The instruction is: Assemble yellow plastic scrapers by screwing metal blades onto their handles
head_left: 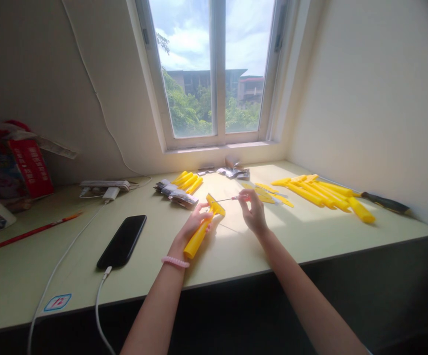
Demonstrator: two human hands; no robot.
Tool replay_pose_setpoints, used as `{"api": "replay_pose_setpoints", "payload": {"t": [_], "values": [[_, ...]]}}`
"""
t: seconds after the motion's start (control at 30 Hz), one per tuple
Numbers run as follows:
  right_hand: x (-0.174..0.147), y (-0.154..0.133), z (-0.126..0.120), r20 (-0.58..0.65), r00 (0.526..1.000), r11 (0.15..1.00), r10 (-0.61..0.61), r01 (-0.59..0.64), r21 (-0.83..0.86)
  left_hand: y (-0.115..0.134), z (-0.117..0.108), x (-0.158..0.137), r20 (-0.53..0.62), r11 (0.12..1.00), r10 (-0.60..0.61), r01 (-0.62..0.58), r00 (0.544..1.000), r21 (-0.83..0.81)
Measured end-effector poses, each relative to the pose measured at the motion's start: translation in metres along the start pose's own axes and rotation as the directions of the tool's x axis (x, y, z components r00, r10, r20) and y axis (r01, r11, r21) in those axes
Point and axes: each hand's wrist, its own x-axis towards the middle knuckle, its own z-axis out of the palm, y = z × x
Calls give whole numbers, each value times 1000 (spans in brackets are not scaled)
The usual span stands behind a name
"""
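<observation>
My left hand point(198, 220) is closed around a yellow plastic scraper point(198, 237), its wide head tilted up and its thick handle end pointing down toward me. In my right hand point(254, 211), the fingers pinch the reddish clear handle of a small screwdriver point(240, 197). The thin metal shaft runs left to the scraper's head; whether the tip sits in a screw is too small to tell. Just beyond my right hand lie flat yellow pieces point(272, 193). Past my left hand are several yellow scrapers point(190, 181) with dark wrapped heads point(177, 195).
More yellow handles point(315, 192) lie in a row at the right, beside a black-handled tool point(384, 202). Silvery packets point(233, 172) rest near the window. A black phone point(122, 241) on a white cable, a power strip point(105, 186) and a red stick point(29, 232) occupy the left.
</observation>
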Motion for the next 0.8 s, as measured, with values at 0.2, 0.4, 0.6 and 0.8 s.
{"api": "replay_pose_setpoints", "payload": {"t": [0.2, 0.4, 0.6, 0.8], "values": [[1, 0, 0, -11, 999, 998, -49, 49, -28, 1, 1, 1, -27, 999, 0, 0, 1000, -34], [1, -3, -1, -75, 997, 997, 17, -23, -76, 2, 1, 1, -42, 1000, 14, -14, 999, 0], [2, -5, -2, -40, 999, 999, -1, -1, -47, 1, 1, 0, -23, 999, 34, -33, 999, 20], [4, -6, -3, -7, 997, 997, -72, 72, -4, 3, 2, 0, -26, 1000, 23, -23, 999, -7]]}}
